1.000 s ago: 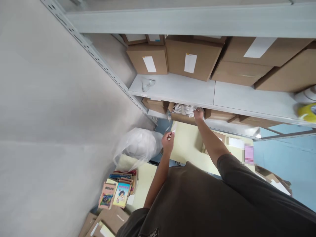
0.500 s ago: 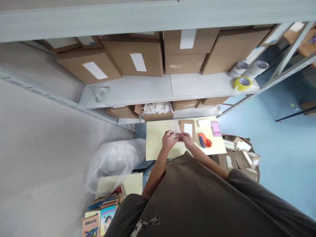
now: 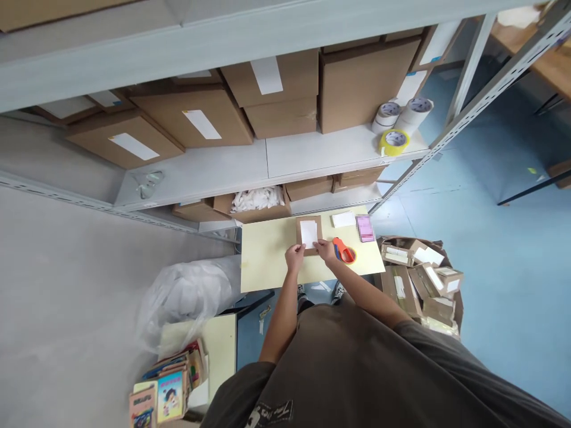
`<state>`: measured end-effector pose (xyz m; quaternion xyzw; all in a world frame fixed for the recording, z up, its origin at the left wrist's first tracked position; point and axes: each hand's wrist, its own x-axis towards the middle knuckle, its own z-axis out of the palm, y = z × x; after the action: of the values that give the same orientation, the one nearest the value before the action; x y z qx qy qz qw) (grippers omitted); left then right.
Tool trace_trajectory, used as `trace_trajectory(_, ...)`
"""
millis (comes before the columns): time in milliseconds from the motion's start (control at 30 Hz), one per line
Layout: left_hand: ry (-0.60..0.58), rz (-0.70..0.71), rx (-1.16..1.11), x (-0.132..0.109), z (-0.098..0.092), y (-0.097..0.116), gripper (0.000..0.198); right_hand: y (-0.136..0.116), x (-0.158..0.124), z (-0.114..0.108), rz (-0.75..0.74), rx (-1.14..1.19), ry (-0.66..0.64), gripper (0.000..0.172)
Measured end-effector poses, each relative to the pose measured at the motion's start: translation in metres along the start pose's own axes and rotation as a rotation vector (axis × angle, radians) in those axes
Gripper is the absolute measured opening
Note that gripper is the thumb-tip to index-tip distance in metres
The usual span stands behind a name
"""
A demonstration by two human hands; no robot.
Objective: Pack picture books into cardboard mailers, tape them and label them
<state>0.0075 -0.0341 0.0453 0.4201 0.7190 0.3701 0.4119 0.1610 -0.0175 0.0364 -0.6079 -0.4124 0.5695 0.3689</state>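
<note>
A flat brown cardboard package [image 3: 311,252] lies on the pale yellow table [image 3: 263,255]. Over it is a white label [image 3: 308,233], seemingly with another white sheet just behind its edge. My left hand [image 3: 295,258] pinches the label's lower left corner. At the lower right corner, the fingers of my right hand [image 3: 326,249] are closed on the same label. Close to the right of that hand rests an orange and blue tape dispenser [image 3: 344,251]. A stack of white labels [image 3: 343,219] and a pink pack [image 3: 364,228] sit toward the table's far right.
Shelving [image 3: 307,156] stands behind the table with cardboard boxes [image 3: 285,119], a yellow tape roll [image 3: 394,142] and white rolls. On the right is a large container of small boxes [image 3: 413,282]. A plastic bag [image 3: 191,291] and books [image 3: 170,395] are at left.
Both hands have come down over the cardboard package and spread apart, with the label now flat between them. The head view has shifted, so the table appears further left.
</note>
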Motion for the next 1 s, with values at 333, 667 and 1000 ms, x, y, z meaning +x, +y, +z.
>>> trace_trajectory(333, -0.036, -0.093, 0.297, 0.026, 0.020, -0.011, 0.035, 0.028, 0.032, 0.007, 0.145, -0.342, 0.241, 0.044)
trace_trajectory(667, -0.215, -0.046, 0.862, 0.041, 0.011, -0.020, 0.040, 0.023, 0.027, 0.015, 0.196, -0.918, 0.175, 0.046)
trace_trajectory(1000, -0.524, 0.446, 0.780, 0.080, 0.031, -0.035, 0.066, 0.078, -0.004, 0.024, -0.224, -1.036, -0.053, 0.062)
